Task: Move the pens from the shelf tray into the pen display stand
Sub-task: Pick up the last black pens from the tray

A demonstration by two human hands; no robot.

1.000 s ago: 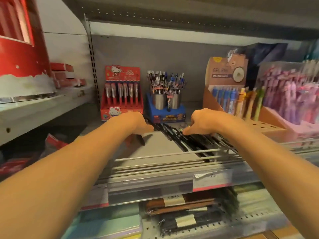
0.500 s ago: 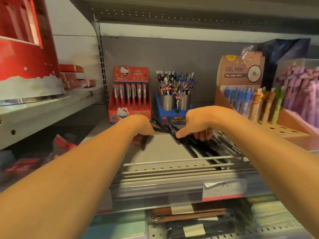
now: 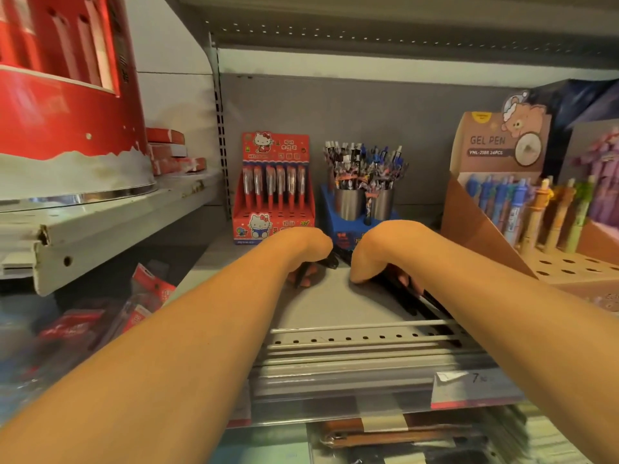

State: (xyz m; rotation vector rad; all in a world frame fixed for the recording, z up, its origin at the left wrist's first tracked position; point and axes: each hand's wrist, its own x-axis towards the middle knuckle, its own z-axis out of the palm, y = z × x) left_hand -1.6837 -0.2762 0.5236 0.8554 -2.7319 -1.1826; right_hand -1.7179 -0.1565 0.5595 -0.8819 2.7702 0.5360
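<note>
Several black pens (image 3: 432,309) lie in a slanted row on the grey shelf tray (image 3: 335,306), partly hidden under my right forearm. My right hand (image 3: 378,252) is bent down over the far end of the row, fingers curled round some of the pens. Just beside it, my left hand (image 3: 301,252) curls its fingers round one black pen (image 3: 298,277) that points down at the tray. A brown cardboard pen display stand (image 3: 569,266) with empty holes stands to the right, coloured gel pens in its back rows.
At the back stand a red cartoon-cat pen box (image 3: 274,189) and a blue stand with two metal cups (image 3: 361,226) full of pens. A wire rail (image 3: 351,326) and a price strip run along the tray's front. A red drum (image 3: 60,95) sits on the left shelf.
My right hand has slid left along the pens and now sits close to my left hand. The left hand has kept its pen. The view has shifted closer to the shelf.
</note>
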